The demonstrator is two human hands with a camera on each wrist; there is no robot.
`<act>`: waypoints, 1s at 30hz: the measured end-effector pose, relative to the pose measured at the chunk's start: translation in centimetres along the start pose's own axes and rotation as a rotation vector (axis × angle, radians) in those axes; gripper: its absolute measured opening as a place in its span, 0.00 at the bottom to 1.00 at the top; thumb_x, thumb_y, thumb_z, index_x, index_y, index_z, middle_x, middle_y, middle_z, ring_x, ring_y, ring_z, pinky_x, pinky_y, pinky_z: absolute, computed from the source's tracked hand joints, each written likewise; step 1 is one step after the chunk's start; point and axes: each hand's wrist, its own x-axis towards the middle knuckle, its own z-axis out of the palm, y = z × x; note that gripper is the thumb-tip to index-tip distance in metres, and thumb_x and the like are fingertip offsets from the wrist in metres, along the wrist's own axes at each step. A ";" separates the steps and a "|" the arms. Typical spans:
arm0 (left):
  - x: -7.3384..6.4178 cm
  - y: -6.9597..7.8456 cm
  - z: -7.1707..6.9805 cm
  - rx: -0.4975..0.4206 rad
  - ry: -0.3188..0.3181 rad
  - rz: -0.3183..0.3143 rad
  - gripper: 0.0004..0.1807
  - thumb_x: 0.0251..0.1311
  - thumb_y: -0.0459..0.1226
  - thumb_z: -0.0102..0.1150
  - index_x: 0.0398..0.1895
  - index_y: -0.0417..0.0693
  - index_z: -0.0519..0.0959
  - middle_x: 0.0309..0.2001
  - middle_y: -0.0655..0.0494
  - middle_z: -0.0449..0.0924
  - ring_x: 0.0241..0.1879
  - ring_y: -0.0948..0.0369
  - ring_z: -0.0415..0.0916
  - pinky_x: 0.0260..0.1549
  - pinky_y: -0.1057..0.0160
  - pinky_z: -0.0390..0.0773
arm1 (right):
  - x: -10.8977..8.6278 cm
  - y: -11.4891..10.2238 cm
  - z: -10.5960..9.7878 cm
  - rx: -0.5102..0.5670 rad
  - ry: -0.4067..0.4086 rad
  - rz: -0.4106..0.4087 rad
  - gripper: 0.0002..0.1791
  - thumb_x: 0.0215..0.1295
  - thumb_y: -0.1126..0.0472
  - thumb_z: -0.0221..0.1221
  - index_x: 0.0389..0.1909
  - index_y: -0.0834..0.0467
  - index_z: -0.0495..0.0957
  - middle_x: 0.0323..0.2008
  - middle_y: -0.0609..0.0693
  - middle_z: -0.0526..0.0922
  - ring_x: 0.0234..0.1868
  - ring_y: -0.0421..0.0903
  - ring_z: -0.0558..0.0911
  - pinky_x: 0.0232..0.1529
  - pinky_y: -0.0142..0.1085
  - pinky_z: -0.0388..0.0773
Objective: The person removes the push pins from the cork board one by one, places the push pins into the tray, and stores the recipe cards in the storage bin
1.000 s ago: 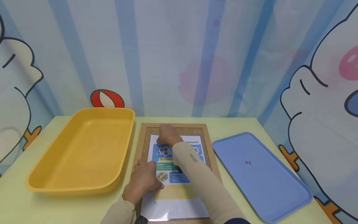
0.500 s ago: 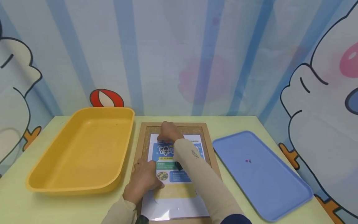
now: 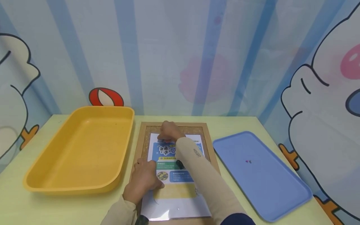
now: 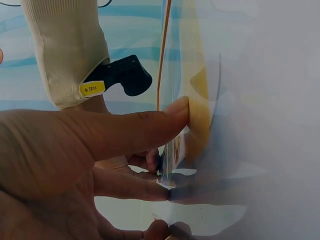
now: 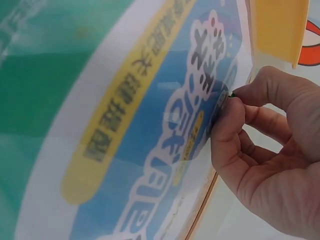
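right grip [image 3: 170, 131]: pinches a tiny green thing [image 5: 232, 95] near the top of the poster [image 3: 175, 191]
left grip [image 3: 144, 176]: fingers apart, touching the poster's left side
poster: flat on the cork board [image 3: 188, 130]
yellow tub [image 3: 87, 150]: on the desk [image 3: 230, 126], left
blue tray [image 3: 270, 187]: right

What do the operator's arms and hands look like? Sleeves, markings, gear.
The left hand and right hand are gloveless. Left sleeve and right sleeve: long, beige. The right one has small dark lettering and a dark blue section at the frame's lower edge. At its wrist end: a black, rounded device with a yellow label.
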 end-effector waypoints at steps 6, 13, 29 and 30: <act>0.0 -0.1 0.0 -0.005 -0.009 -0.002 0.30 0.31 0.38 0.84 0.39 0.34 0.80 0.37 0.41 0.72 0.44 0.44 0.66 0.45 0.45 0.69 | -0.1 0.1 -0.4 0.062 -0.018 -0.006 0.26 0.60 0.62 0.65 0.08 0.53 0.63 0.10 0.44 0.66 0.13 0.39 0.69 0.18 0.29 0.66; -0.1 0.0 -0.2 -0.018 -0.007 -0.009 0.31 0.31 0.38 0.84 0.41 0.34 0.80 0.38 0.40 0.71 0.45 0.44 0.65 0.45 0.45 0.69 | -0.5 0.2 -0.7 0.090 -0.034 -0.035 0.26 0.61 0.63 0.64 0.08 0.54 0.63 0.10 0.46 0.68 0.14 0.41 0.69 0.20 0.30 0.66; -0.2 0.0 -0.2 0.000 -0.014 -0.024 0.32 0.31 0.39 0.84 0.41 0.34 0.80 0.41 0.37 0.70 0.46 0.43 0.66 0.44 0.45 0.73 | -1.6 -0.9 0.2 -0.282 0.003 -0.160 0.05 0.67 0.64 0.59 0.41 0.57 0.79 0.34 0.50 0.81 0.35 0.45 0.79 0.42 0.37 0.79; -0.1 0.0 -0.3 0.001 -0.016 -0.026 0.32 0.31 0.39 0.84 0.42 0.34 0.80 0.41 0.37 0.70 0.46 0.43 0.66 0.44 0.45 0.73 | -1.6 -0.7 -0.1 -0.264 0.018 -0.187 0.03 0.66 0.66 0.58 0.38 0.57 0.79 0.32 0.50 0.80 0.33 0.45 0.79 0.39 0.36 0.79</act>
